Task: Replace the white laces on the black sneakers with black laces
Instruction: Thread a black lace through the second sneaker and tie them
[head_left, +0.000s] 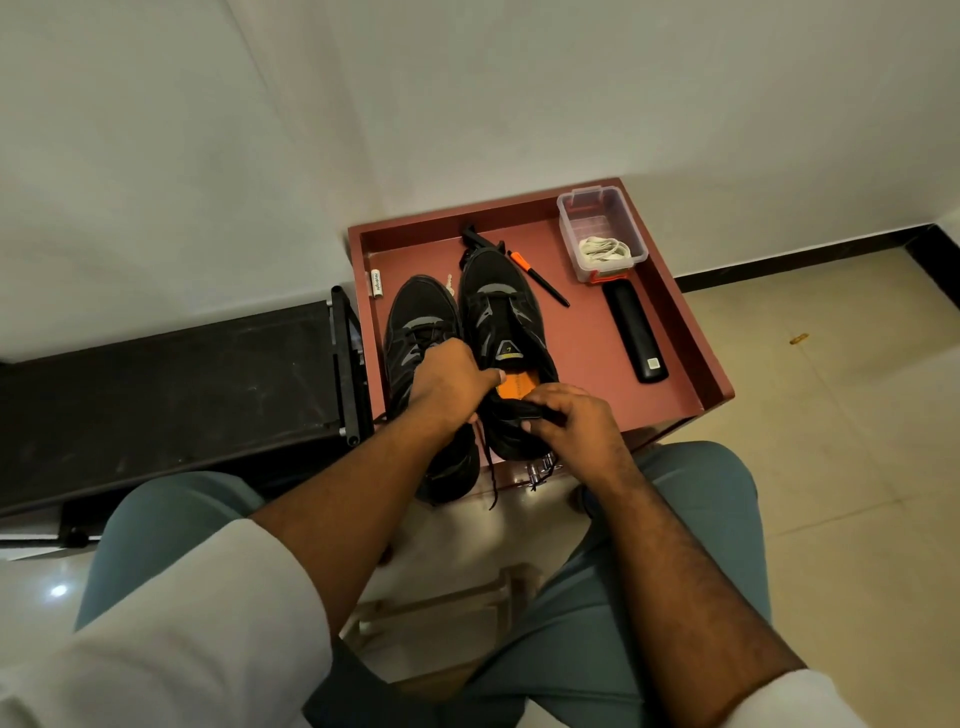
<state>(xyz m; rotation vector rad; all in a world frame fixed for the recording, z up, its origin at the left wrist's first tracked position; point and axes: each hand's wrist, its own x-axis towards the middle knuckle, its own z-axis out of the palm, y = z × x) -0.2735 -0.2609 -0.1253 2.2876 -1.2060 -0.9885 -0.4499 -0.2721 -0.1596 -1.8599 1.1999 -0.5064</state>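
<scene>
Left hand (451, 375) grips the right shoe's (506, 332) collar; right hand (569, 418) pinches its heel, at the tray's (670, 312) six o'clock.

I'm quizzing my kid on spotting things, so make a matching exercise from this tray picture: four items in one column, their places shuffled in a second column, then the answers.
Items:
1. white laces
2. pen
3. batteries
4. remote

Places:
A. by the tray's left wall
B. inside the clear box
C. flat, just in front of the clear box
D. between the right sneaker and the clear box

Pairs: 1-B, 2-D, 3-A, 4-C
</scene>
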